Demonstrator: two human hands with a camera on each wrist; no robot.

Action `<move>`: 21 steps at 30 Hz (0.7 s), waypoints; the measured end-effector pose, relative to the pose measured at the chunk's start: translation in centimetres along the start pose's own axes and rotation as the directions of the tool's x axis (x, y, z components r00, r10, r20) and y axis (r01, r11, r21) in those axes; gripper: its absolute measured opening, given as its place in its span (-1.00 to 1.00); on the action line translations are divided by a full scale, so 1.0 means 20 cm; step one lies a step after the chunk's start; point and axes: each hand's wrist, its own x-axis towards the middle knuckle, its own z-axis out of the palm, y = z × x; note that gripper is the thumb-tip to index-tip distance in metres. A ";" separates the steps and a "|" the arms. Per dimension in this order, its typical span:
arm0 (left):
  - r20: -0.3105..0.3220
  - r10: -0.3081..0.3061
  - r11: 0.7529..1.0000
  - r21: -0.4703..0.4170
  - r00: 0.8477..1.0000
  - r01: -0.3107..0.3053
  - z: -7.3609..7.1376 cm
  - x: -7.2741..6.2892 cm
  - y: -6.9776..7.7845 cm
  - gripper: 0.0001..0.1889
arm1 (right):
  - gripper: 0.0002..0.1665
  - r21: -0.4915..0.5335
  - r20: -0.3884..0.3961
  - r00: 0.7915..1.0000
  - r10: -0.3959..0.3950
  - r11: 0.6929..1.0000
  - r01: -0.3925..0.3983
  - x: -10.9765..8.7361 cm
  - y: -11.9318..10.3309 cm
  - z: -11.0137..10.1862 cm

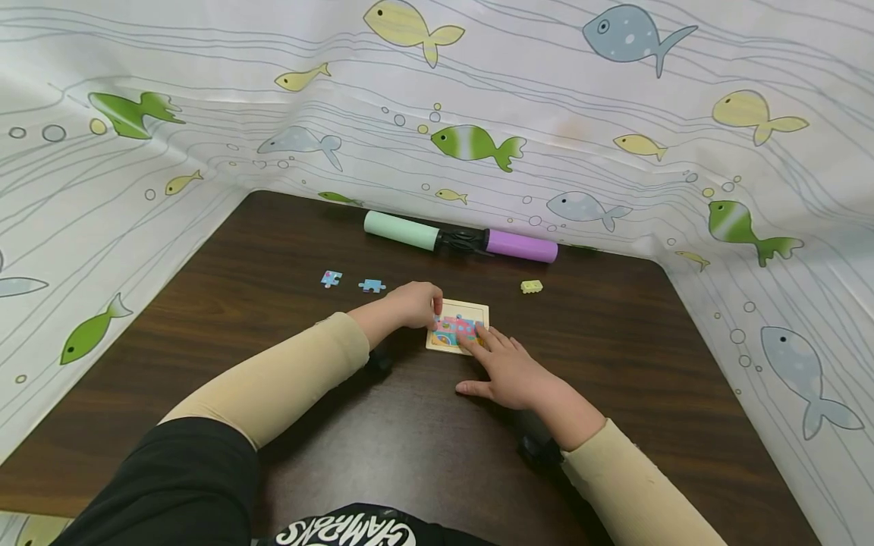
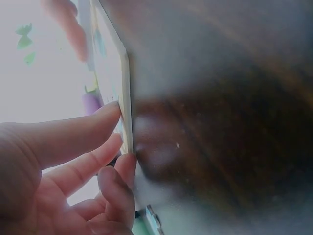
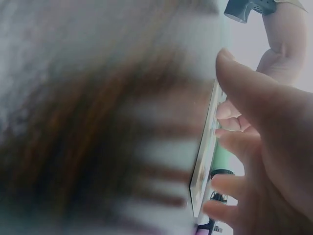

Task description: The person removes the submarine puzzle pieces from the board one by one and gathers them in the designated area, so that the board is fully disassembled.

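The dark table (image 1: 649,364) bears a puzzle tray (image 1: 471,307) at the fingers (image 1: 493,340), two blue pieces (image 1: 372,286) leftward; a yellow block (image 1: 531,287) and tubes (image 1: 401,230) beyond.

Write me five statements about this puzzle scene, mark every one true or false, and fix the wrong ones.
1. The left hand is at the left side of the puzzle board, the right hand at its right. True.
2. The board is completely filled. False: a bare strip shows toward its far side.
3. Two loose puzzle pieces lie on the table, left of the board. True.
4. The yellow block lies left of the board. False: the yellow block is to the right.
5. The purple tube lies right of the green tube. True.
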 end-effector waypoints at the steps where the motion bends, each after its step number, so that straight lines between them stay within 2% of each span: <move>1: 0.002 0.000 1.000 -0.001 1.000 0.000 0.00 0.00 0.00 -0.82 | 0.03 0.005 -0.006 1.000 -0.011 1.000 0.011 0.01 0.00 0.00; 9: 0.019 0.002 1.000 -0.007 1.000 -0.001 0.00 0.01 0.00 -0.82 | 0.01 0.010 -0.028 0.997 -0.077 0.997 0.077 0.03 0.01 0.02; 21: 0.020 -0.003 1.000 0.000 1.000 0.003 0.00 0.01 0.01 -0.82 | -0.02 -0.010 -0.030 0.994 -0.109 0.994 0.109 0.04 0.01 0.01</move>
